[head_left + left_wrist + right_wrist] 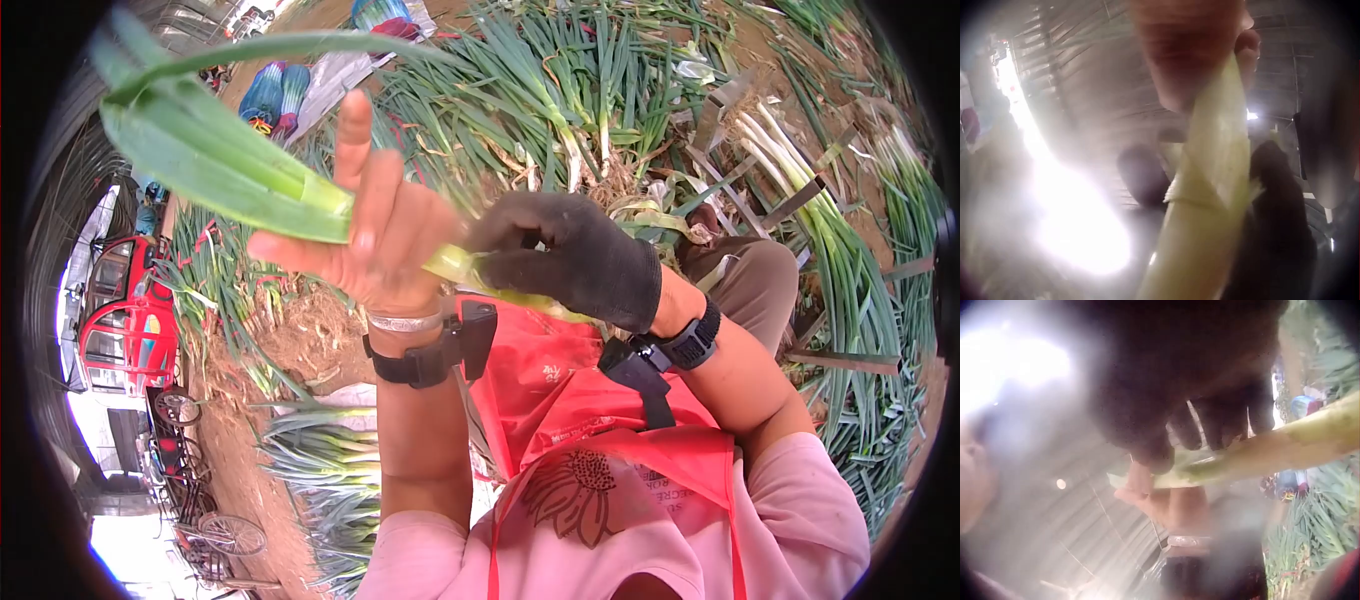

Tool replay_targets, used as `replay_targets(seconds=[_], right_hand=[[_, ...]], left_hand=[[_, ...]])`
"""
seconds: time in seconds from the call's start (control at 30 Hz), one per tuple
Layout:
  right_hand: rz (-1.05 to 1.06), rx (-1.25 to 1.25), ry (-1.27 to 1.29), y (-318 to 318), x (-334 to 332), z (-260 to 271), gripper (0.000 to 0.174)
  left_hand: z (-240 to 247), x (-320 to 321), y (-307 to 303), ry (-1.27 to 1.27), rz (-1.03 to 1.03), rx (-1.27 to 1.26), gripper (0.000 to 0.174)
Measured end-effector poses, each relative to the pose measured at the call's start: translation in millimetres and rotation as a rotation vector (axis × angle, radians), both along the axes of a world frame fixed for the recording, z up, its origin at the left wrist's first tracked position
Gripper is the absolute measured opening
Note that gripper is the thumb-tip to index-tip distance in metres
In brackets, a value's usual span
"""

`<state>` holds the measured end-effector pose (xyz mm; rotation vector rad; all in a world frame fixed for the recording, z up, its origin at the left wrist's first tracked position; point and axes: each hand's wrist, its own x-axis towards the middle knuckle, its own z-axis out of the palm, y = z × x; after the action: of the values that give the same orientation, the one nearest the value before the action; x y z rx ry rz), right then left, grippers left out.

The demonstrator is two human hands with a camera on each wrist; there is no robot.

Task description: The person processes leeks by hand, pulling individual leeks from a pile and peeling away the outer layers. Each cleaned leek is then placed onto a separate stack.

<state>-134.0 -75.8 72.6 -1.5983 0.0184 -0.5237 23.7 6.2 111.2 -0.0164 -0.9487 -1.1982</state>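
A leek (300,195) with broad green leaves lies across both hands, its pale stalk (1204,194) running toward the right. The bare left hand (385,235) grips it around the middle, with the index finger pointing up. Closer to the root end, the right hand (565,255), in a black glove, pinches the stalk between thumb and fingers. In the left wrist view, a loose edge of outer skin shows on the stalk between the gloved fingers. Gloved fingers also curl over the stalk (1241,459) in the right wrist view.
Heaps of leeks (530,90) lie on the ground ahead, with more bundles (840,240) to the right and a stack (325,480) at lower left. Blue net sacks (262,98) stand at upper left. A red three-wheeled vehicle (130,315) and a bicycle (230,535) are farther left. A red apron (540,390) covers the lap.
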Motion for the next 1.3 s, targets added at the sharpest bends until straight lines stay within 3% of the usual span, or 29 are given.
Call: replay_targets(seconds=[0.03, 0.1, 0.13, 0.17, 0.23, 0.27, 0.3, 0.37, 0.4, 0.57, 0.7, 0.77, 0.87, 0.93, 0.97, 1.03, 1.1, 1.17, 1.23, 1.3], right_hand=[[-0.026, 0.032, -0.047, 1, 2, -4, 0.010], [-0.048, 0.063, -0.093, 5, 6, -14, 0.010], [-0.117, 0.008, -0.056, 8, 8, -20, 0.009], [-0.189, -0.048, -0.021, 10, 8, -23, 0.009], [-0.164, -0.058, -0.013, 11, 2, -26, 0.008], [-0.139, -0.078, -0.002, 11, -3, -28, 0.008], [-0.115, -0.101, 0.006, 9, -9, -30, 0.008], [-0.101, -0.184, -0.014, 6, -24, -38, 0.007], [-0.067, -0.129, -0.055, 5, -32, -46, 0.008], [-0.006, 0.030, -0.114, -7, -60, -62, 0.011], [0.102, 0.534, -0.118, -8, -69, -58, 0.014], [0.165, 0.506, -0.087, -8, -70, -52, 0.015], [0.102, 0.322, 0.176, -29, -100, -57, 0.015], [0.132, -0.180, 0.653, -60, -129, -92, 0.017], [0.143, -0.190, 0.645, -62, -130, -103, 0.017], [0.212, -0.317, 0.897, -63, -125, -122, 0.020], [0.064, -0.964, 0.643, -54, -97, -127, 0.031], [-0.149, -0.686, 0.137, -37, -48, -86, 0.038], [-0.176, -0.442, 0.061, -26, -8, -50, 0.045], [-0.326, -0.458, -0.093, -12, 22, -25, 0.033]], left_hand=[[1, -4, 1, 0.001, 0.007, -0.001, 0.097], [1, -20, 2, 0.067, 0.533, 0.263, 0.094], [-3, -33, 4, 0.060, 0.680, 0.284, 0.075], [-4, -34, 5, 0.059, 0.682, 0.282, 0.075], [-8, -35, 9, -0.303, 0.975, 0.606, 0.055], [-8, -31, 9, -0.288, 0.878, 0.579, 0.043], [-8, -24, 8, -0.283, 0.886, 0.586, 0.043], [-4, -11, 8, -0.218, 0.570, 0.549, 0.041], [0, -11, 6, -0.201, 0.520, 0.553, 0.039], [-2, 13, -9, -0.116, 0.388, 0.513, 0.038], [-1, 38, -18, 0.027, 0.294, 0.509, 0.030], [3, 52, -17, 0.089, 0.245, 0.506, 0.028], [16, 90, 5, 0.059, 0.380, 0.536, 0.021], [20, 120, 21, -0.031, 0.609, 0.593, 0.019], [21, 121, 25, -0.032, 0.625, 0.586, 0.019], [19, 114, 21, -0.064, 0.892, 0.655, 0.026], [19, 98, 14, -0.106, 0.959, 0.702, 0.035], [19, 65, 5, -0.034, 0.981, 0.688, 0.043], [17, 50, 0, -0.031, 0.951, 0.679, 0.046], [16, 37, -4, -0.025, 0.906, 0.612, 0.047]])
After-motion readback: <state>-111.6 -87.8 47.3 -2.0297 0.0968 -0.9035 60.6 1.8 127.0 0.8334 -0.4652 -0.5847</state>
